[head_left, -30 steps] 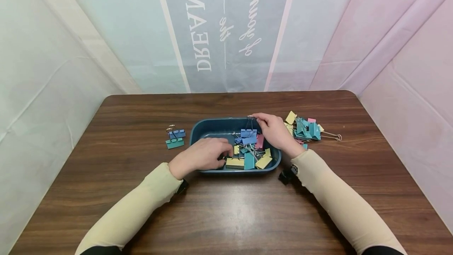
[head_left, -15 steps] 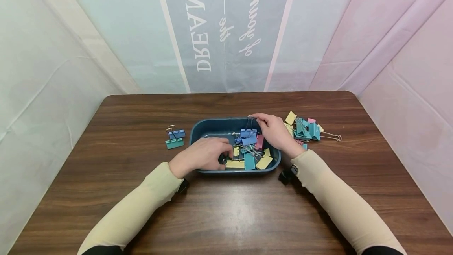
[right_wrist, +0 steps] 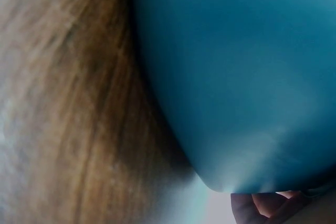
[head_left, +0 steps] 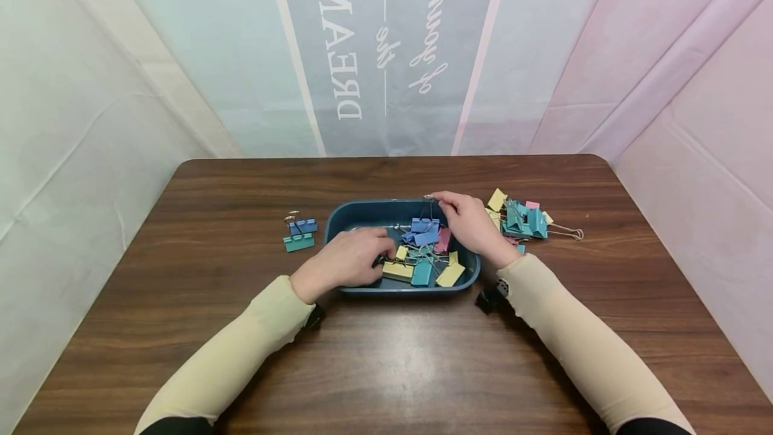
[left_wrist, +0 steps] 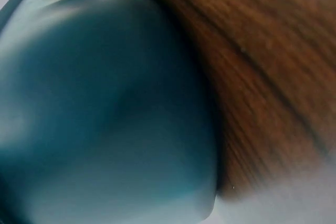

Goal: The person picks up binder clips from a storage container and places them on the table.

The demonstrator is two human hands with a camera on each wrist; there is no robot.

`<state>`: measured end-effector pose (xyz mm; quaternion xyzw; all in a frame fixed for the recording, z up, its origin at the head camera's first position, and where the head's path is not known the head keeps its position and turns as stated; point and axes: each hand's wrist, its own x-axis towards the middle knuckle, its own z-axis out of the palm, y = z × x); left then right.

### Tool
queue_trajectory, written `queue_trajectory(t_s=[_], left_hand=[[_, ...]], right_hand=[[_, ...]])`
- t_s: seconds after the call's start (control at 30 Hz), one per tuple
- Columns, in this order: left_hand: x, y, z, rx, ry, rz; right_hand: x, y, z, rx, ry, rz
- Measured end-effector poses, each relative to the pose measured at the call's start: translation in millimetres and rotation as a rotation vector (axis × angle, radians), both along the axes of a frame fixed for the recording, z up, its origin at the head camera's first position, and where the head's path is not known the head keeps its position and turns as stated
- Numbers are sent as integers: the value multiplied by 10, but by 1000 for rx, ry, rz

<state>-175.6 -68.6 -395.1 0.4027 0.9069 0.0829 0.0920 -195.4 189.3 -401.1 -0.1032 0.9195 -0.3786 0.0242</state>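
A dark blue plastic bin stands mid-table, with blue, teal, yellow and pink binder clips inside. My left hand reaches in over the near left side, fingers curled at a tilted yellow binder clip. Something small and black shows between the fingers; its kind is unclear, and the fingertips are partly hidden. At the far right corner my right hand grips the bin's rim, beside the wire handle of a blue binder clip. Past the bin's edge, the right wrist view shows its curled fingers.
Left of the bin, a blue clip and a teal clip sit on the brown wooden table. A loose heap of teal, yellow and pink clips lies to the right, close to the right forearm. Curtains hang behind.
In the bin, the yellow clip at my left fingers has shifted up and left and tilted; the teal clip beside it has moved slightly left. My right hand stays put.
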Motion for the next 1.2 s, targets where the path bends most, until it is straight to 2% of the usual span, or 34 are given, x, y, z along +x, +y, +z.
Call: queue_trajectory(t_s=[0.27, 0.4, 0.57, 0.7, 1.0, 1.2], left_hand=[[-4, -19, -25, 13, 19, -21], [-10, -20, -20, 43, -32, -32], [-44, -24, -17, 70, -132, -65], [-60, -13, -15, 58, -164, -80], [-58, 24, -9, 5, -137, -76], [-41, 18, 15, 6, -130, -88]], right_hand=[[-9, 3, -16, 4, 1, -4], [-8, 1, -20, 9, -1, -9], [-7, -3, -22, 14, 3, -12], [-10, -2, -18, 4, 3, -9], [-6, 10, -16, 0, -2, -8], [-15, -2, -24, -3, -1, -8]])
